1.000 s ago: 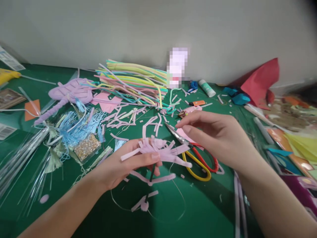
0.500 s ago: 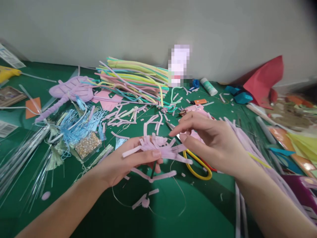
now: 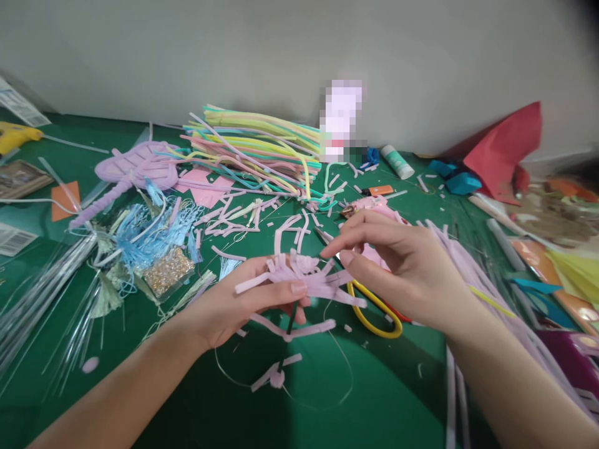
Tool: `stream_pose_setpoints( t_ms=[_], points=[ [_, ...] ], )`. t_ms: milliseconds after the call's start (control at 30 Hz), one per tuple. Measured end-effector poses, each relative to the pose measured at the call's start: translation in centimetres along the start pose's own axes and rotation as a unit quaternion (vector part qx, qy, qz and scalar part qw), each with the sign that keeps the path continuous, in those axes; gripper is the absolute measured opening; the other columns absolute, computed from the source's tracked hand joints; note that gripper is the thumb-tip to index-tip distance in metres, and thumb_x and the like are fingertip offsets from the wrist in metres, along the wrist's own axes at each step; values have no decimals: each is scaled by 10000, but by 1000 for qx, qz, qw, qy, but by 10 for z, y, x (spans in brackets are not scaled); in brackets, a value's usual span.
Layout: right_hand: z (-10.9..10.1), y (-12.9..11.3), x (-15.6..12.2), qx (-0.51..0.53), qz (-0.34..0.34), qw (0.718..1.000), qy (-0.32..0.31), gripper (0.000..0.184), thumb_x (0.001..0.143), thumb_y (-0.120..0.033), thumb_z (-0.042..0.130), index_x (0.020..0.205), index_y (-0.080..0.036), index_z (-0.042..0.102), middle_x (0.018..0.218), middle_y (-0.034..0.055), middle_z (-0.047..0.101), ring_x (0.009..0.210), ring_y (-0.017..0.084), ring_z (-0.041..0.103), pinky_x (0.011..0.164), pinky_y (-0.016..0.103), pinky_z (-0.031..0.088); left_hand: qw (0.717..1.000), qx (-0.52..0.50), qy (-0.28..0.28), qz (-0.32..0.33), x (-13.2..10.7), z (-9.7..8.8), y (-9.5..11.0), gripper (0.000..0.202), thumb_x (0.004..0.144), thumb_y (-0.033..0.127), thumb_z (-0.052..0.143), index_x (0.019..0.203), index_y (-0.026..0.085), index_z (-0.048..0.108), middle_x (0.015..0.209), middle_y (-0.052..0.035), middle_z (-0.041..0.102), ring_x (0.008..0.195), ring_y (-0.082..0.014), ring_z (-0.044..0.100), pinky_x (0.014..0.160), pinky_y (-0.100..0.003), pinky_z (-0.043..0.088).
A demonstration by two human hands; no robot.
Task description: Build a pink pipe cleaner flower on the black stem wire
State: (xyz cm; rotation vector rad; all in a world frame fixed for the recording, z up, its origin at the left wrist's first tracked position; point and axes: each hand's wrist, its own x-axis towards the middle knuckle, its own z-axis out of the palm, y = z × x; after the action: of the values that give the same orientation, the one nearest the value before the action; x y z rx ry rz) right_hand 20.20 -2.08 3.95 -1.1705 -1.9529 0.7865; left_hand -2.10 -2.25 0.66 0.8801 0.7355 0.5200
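Note:
My left hand (image 3: 262, 290) pinches a lilac pipe-cleaner flower (image 3: 306, 277) with splayed strips, its thumb across the front. A dark green stem (image 3: 292, 319) hangs below the fingers, with a lilac V-shaped piece (image 3: 309, 330) and a small lilac bud (image 3: 277, 378) lower down. Thin clear thread (image 3: 350, 374) loops around under it. Just right of the flower, my right hand (image 3: 397, 268) has curled fingers, with thumb and forefinger close together; what is between them, if anything, is too small to make out. Scissors (image 3: 397, 330) with yellow handles lie beneath that hand.
Behind lies a bundle of coloured pipe cleaners (image 3: 262, 149). Leftward are a lilac woven piece (image 3: 140, 165), blue tassels (image 3: 150, 231), a gold bead packet (image 3: 166, 274) and a yellow glue gun (image 3: 19, 137). A glue stick (image 3: 397, 162) and red paper (image 3: 508, 156) are at back right.
Almost nothing differs. The whole view has shifted slightly; both hands keep their pose, and the flower stays in my left hand.

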Motion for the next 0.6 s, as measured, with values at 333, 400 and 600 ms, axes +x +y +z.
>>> stream_pose_setpoints(
  t_ms=[333, 400, 600],
  points=[
    [-1, -2, 0, 3, 12, 1000, -5, 156, 827, -132, 615, 825, -245, 723, 789, -12, 622, 782, 131, 547, 736, 293, 425, 1000, 9, -12, 6, -1, -3, -2, 179, 850, 317, 742, 903, 154, 690, 827, -9, 693, 737, -105, 663, 629, -165, 543],
    [-1, -2, 0, 2, 16, 1000, -7, 160, 820, -125, 612, 819, -241, 723, 784, -12, 624, 767, 127, 547, 717, 287, 426, 1000, 10, -15, 5, -1, -3, -3, 180, 856, 323, 735, 903, 155, 691, 818, -6, 693, 739, -104, 667, 629, -162, 542],
    [-2, -3, 0, -5, 20, 1000, -9, 154, 804, -114, 610, 800, -229, 713, 796, -8, 632, 765, 127, 561, 729, 283, 439, 1000, 9, -12, 3, 0, -2, -1, 181, 849, 327, 742, 876, 156, 687, 786, 3, 691, 717, -99, 668, 622, -159, 535]
  ],
)
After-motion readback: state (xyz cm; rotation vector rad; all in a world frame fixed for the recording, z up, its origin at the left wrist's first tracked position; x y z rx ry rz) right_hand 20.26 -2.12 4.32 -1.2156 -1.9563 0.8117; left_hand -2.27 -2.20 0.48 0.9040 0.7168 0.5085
